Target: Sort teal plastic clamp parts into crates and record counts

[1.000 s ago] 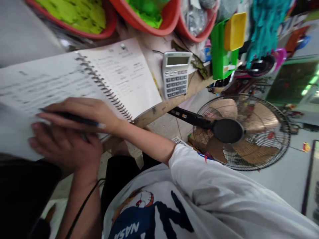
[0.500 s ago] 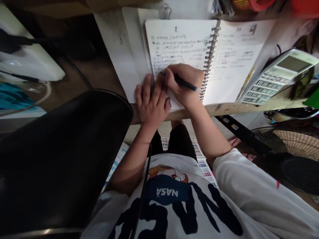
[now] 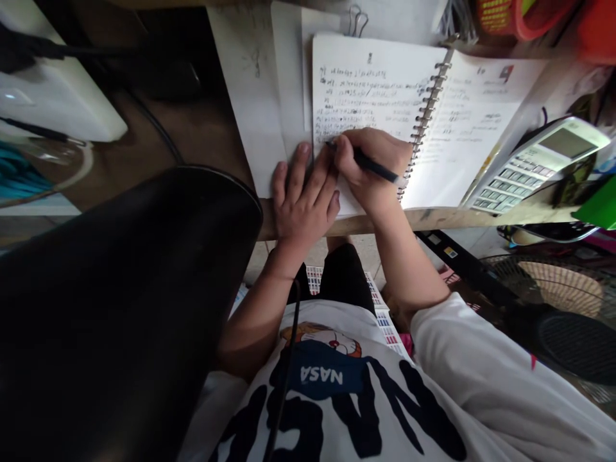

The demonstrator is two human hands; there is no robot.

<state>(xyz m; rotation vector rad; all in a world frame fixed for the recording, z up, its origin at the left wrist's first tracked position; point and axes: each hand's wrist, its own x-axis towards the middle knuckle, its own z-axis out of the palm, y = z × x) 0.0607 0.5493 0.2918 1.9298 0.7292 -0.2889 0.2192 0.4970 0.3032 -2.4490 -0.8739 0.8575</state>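
A spiral-bound notebook (image 3: 370,61) lies spread on the table, its left page bearing several lines of dark handwriting. My right hand (image 3: 373,163) rests on that page, fingers closed round a black pen (image 3: 378,168). The pen's tip touches the page near the lowest visible line, close to the left edge. Flat beside it is my left hand (image 3: 305,202), fingers spread over the page's lower left corner and the loose white sheets (image 3: 255,115) beneath. The lower part of the left page is hidden by my hands.
A white calculator (image 3: 524,170) sits right of the notebook. Behind stand a red basket (image 3: 503,16) and a binder clip (image 3: 357,22). A large black curved object (image 3: 144,289) fills the lower left, below a white power strip (image 3: 72,96). A fan (image 3: 553,289) stands low at right.
The view has shifted, so the notebook and both hands appear farther right. My right hand still holds the pen at the page; the left hand stays flat.
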